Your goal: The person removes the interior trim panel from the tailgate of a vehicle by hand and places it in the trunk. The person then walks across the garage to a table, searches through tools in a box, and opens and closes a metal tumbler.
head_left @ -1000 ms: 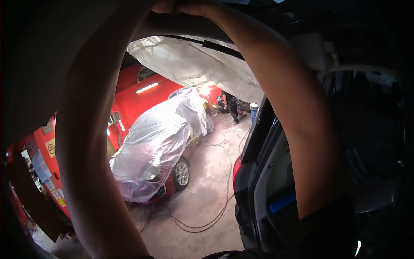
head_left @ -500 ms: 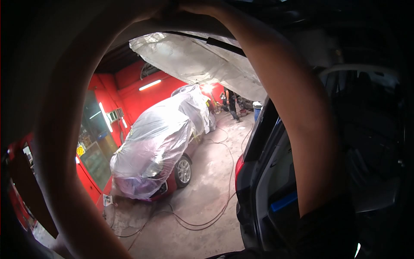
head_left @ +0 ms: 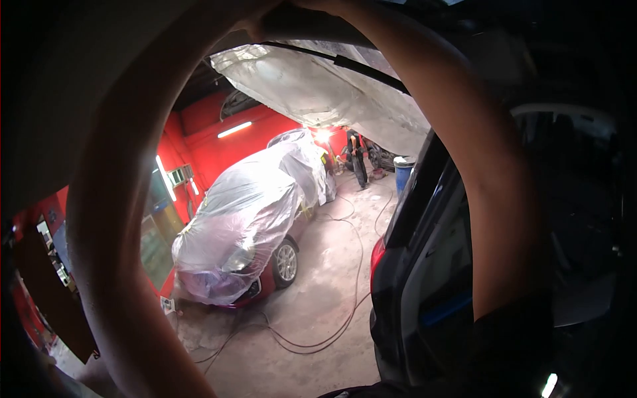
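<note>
Both my arms reach up and frame the view. My left hand (head_left: 255,20) is at the top edge beside a dark overhead panel (head_left: 298,32), which looks like the inside of a raised tailgate. My right hand (head_left: 325,5) is close by, mostly cut off by the top edge. The fingers of both hands are hidden or too dark to make out, so I cannot tell whether they grip anything. A black strut (head_left: 365,69) slants down behind my right forearm. On the right is the dark car body (head_left: 398,265) with a red tail light (head_left: 377,255).
A red car wrapped in clear plastic sheeting (head_left: 232,219) stands ahead. Hoses (head_left: 312,348) lie looped across the concrete floor (head_left: 325,292). Pale sheeting (head_left: 318,86) hangs above. Farther back are a person in dark clothes (head_left: 356,156) and a blue drum (head_left: 403,176). Red walls (head_left: 265,119) surround the workshop.
My arms and the nearby car body appear slightly farther right in the view. The person in the background has shifted to a more upright stance. My hands stay raised overhead.
</note>
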### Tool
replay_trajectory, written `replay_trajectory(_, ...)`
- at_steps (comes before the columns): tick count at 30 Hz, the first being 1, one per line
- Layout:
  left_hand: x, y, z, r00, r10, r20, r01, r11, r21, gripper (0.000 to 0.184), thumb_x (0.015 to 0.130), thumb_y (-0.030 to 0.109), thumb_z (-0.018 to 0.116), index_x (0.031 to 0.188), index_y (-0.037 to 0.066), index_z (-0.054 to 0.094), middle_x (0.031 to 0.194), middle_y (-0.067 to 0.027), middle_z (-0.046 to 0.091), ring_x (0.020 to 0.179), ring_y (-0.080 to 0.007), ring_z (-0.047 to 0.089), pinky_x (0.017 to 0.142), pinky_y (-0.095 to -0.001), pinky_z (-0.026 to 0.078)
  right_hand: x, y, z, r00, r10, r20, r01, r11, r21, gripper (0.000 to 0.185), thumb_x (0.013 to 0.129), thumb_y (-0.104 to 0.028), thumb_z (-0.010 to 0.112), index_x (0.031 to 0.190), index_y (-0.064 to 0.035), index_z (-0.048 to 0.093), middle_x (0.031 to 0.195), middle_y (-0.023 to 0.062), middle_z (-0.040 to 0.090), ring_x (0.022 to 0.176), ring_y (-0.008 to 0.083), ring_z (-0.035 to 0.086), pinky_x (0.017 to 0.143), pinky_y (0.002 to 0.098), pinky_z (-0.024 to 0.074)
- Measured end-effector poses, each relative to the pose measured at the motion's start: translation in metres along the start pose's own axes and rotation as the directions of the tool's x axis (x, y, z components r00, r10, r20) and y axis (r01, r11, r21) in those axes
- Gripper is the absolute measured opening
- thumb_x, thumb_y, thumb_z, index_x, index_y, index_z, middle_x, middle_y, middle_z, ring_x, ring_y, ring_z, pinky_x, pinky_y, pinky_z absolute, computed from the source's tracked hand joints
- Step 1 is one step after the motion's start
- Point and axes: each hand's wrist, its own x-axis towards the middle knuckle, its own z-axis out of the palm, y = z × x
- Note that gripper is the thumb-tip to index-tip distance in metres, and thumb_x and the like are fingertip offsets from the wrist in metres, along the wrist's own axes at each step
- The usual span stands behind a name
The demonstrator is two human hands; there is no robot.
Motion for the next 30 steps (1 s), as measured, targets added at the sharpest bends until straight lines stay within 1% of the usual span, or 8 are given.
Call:
replay_trajectory(2, 0.002, -0.001, 0.018, 0.996, 0.011, -0.092, -0.011, 1.000, -0.003, 0.038, 0.075, 0.043, 0.075, 0.091, 0.009, 0.078, 0.098, -0.0065, 0.074, 0.106, -0.0242, 0.064, 0.101, -0.0468, 0.042, -0.001, -0.003, -0.004, 0.992, 0.076, 0.103, -0.094, 0.978, 0.188, 0.027, 0.089, -0.014, 0.050, 0.087, 0.0024, 0.072, 0.094, 0.0279, 0.072, 0.091, 0.0423, 0.070, 0.080, 0.0506, 0.0550)
replay_trajectory(4, 0.009, -0.008, 0.031, 0.986, 0.018, -0.168, -0.016, 1.000, 0.013, 0.029, 0.083, 0.037, 0.068, 0.088, 0.010, 0.078, 0.097, -0.0066, 0.075, 0.105, -0.0232, 0.064, 0.099, -0.0457, 0.043, 0.003, -0.007, 0.003, 0.998, -0.013, 0.056, 0.014, 1.000, -0.024, 0.029, 0.090, -0.016, 0.050, 0.089, 0.0002, 0.074, 0.097, 0.0266, 0.072, 0.094, 0.0427, 0.070, 0.083, 0.0498, 0.0554)
replay_trajectory(6, 0.003, -0.003, 0.018, 0.994, 0.037, -0.100, -0.033, 0.999, 0.038, 0.024, 0.089, 0.023, 0.056, 0.087, 0.010, 0.077, 0.095, -0.0082, 0.074, 0.102, -0.0227, 0.064, 0.097, -0.0437, 0.043, -0.027, -0.044, -0.025, 0.975, 0.220, -0.039, -0.202, 0.940, 0.275, 0.030, 0.093, -0.015, 0.047, 0.092, -0.0016, 0.074, 0.099, 0.0254, 0.072, 0.094, 0.0423, 0.071, 0.082, 0.0536, 0.0561)
replay_trajectory(10, 0.013, 0.005, 0.040, 0.969, -0.028, -0.247, 0.048, 0.996, 0.077, 0.024, 0.089, 0.025, 0.056, 0.085, 0.011, 0.076, 0.092, -0.0079, 0.073, 0.099, -0.0232, 0.064, 0.096, -0.0431, 0.044, -0.035, -0.041, -0.010, 0.967, 0.212, -0.139, -0.173, 0.953, 0.249, 0.029, 0.093, -0.016, 0.048, 0.089, -0.0007, 0.072, 0.096, 0.0258, 0.071, 0.092, 0.0430, 0.070, 0.080, 0.0545, 0.0565)
replay_trajectory(12, 0.014, 0.005, 0.045, 0.954, -0.014, -0.301, 0.044, 0.995, 0.092, 0.024, 0.089, 0.025, 0.056, 0.085, 0.010, 0.075, 0.090, -0.0074, 0.072, 0.096, -0.0234, 0.063, 0.096, -0.0427, 0.044, -0.034, -0.040, -0.003, 0.979, 0.113, -0.171, -0.117, 0.993, -0.012, 0.028, 0.094, -0.021, 0.050, 0.090, -0.0019, 0.071, 0.096, 0.0269, 0.071, 0.091, 0.0443, 0.070, 0.080, 0.0538, 0.0568)
replay_trajectory(18, 0.013, 0.007, 0.044, 0.940, -0.016, -0.341, 0.075, 0.984, 0.162, 0.023, 0.089, 0.025, 0.057, 0.087, 0.010, 0.074, 0.089, -0.0073, 0.071, 0.098, -0.0238, 0.063, 0.097, -0.0434, 0.044, -0.046, -0.061, -0.019, 0.924, 0.327, -0.197, -0.289, 0.937, 0.195, 0.026, 0.095, -0.020, 0.050, 0.092, -0.0034, 0.070, 0.093, 0.0262, 0.071, 0.089, 0.0430, 0.071, 0.078, 0.0536, 0.0571)
replay_trajectory(28, 0.016, 0.007, 0.036, 0.949, -0.018, -0.316, 0.052, 0.994, 0.097, 0.022, 0.089, 0.024, 0.059, 0.087, 0.009, 0.075, 0.090, -0.0068, 0.071, 0.101, -0.0239, 0.063, 0.096, -0.0420, 0.044, -0.050, -0.052, -0.016, 0.911, 0.313, -0.268, -0.292, 0.949, 0.115, 0.022, 0.093, -0.018, 0.052, 0.090, -0.0037, 0.069, 0.089, 0.0241, 0.072, 0.084, 0.0425, 0.071, 0.076, 0.0538, 0.0570)
replay_trajectory(30, 0.014, 0.008, 0.039, 0.954, -0.051, -0.296, 0.071, 0.996, 0.059, 0.021, 0.089, 0.025, 0.059, 0.088, 0.011, 0.076, 0.089, -0.0062, 0.072, 0.102, -0.0234, 0.064, 0.095, -0.0422, 0.044, -0.040, -0.045, -0.009, 0.991, -0.029, -0.134, 0.013, 0.993, -0.118, 0.022, 0.091, -0.017, 0.053, 0.091, -0.0036, 0.070, 0.091, 0.0239, 0.072, 0.082, 0.0429, 0.071, 0.077, 0.0542, 0.0567)
